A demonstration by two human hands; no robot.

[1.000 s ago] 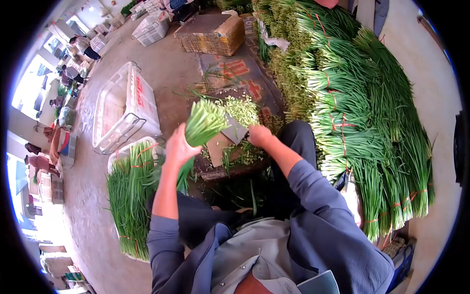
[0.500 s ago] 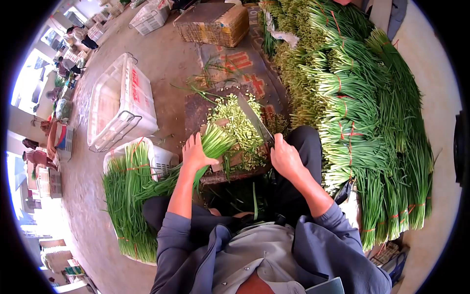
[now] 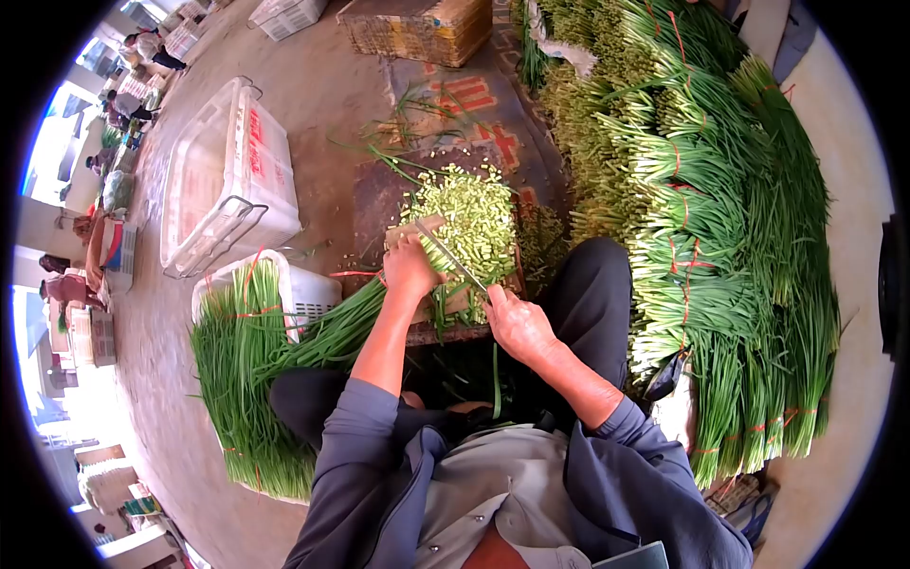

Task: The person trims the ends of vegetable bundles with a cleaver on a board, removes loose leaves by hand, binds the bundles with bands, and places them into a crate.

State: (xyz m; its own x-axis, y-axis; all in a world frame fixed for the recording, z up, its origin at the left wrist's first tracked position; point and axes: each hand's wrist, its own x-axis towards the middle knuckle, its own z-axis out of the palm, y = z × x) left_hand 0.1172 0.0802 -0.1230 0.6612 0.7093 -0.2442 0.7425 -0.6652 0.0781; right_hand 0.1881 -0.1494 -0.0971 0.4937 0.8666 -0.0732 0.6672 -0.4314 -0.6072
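Observation:
My left hand (image 3: 410, 267) is closed round a bundle of green chives (image 3: 346, 322), pressing its pale stem ends down at the dark chopping block (image 3: 374, 204). The long leaves trail from it to the left. In my right hand (image 3: 521, 327) is the handle of a knife (image 3: 453, 258). Its blade slants up and left across the stem ends, right beside my left fingers. Chopped pale stem pieces (image 3: 464, 204) are heaped on the block beyond the blade. Where the edge meets the stems is partly hidden by my left hand.
Tied chive bundles (image 3: 725, 275) are piled high at right. A white basket (image 3: 318, 299) with more chives (image 3: 237, 379) stands at left, near a large white crate (image 3: 270, 180). A taped box (image 3: 417, 33) sits ahead. Several people are at the far left.
My left hand has moved with the chives forward and right, and its fingers have closed. The knife has come left from over the chopped heap to the stem ends.

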